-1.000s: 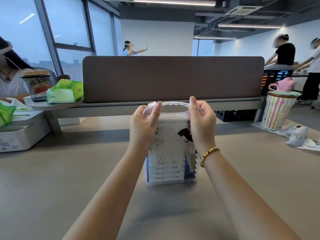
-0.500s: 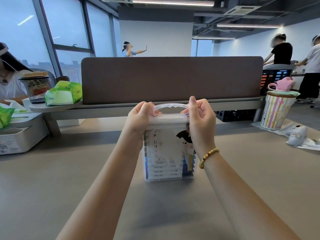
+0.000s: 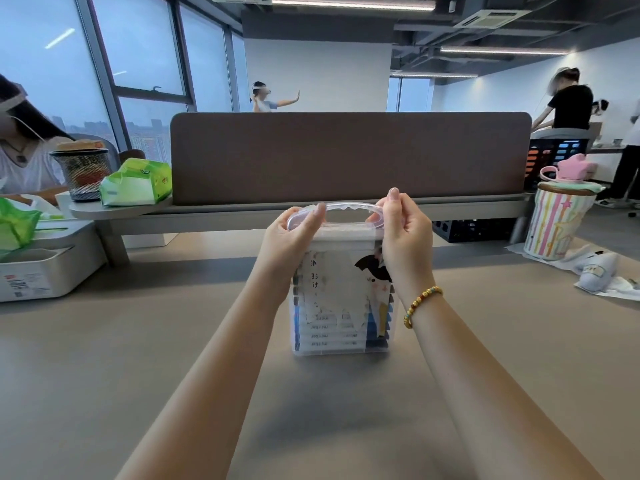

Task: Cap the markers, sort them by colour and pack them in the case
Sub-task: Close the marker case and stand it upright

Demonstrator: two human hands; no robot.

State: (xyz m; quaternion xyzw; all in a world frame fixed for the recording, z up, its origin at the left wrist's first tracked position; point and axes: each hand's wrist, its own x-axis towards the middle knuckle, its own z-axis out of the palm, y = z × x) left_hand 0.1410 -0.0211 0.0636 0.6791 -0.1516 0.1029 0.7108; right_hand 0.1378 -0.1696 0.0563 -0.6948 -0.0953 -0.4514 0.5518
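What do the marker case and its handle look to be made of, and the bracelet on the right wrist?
Marker case: apparently clear, glossy hard plastic; stacked markers and a printed insert show through its walls. Handle: the same see-through plastic, slightly frosted, with the desk divider visible through it; both hands grip its ends. Bracelet: small round beads, mostly golden-yellow and shiny; glass, stone or metal cannot be told.

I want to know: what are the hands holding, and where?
Both hands hold the clear case by its handle on top: left hand at the left end, right hand at the right.
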